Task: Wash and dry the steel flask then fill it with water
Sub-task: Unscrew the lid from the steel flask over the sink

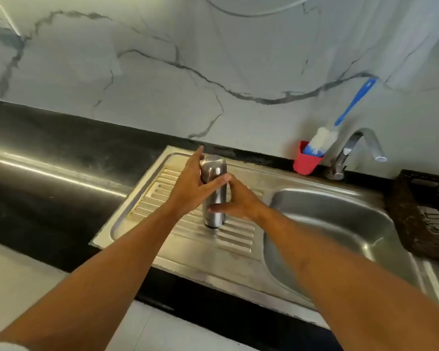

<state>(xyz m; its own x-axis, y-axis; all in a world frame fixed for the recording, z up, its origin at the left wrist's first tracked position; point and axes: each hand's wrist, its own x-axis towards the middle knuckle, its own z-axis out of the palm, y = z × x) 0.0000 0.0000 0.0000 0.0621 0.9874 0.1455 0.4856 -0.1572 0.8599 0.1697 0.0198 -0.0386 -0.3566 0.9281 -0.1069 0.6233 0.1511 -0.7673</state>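
Steel flask (216, 195) stands upright between both hands. The left hand (190, 188) lies against its upper part, fingers straight and thumb stretched across the front. The right hand (236, 201) wraps the lower body, thumb in front. Under them is the ribbed draining board (233, 236). Right of the right hand lies the sink basin (327, 224), and beyond it a red cup (306, 163) holding a brush (322, 140), and a tap (357, 145). Left of the left hand runs the black surface (48, 153).

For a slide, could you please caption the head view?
Right hand grips upright steel flask on drainboard; left hand touches its top.
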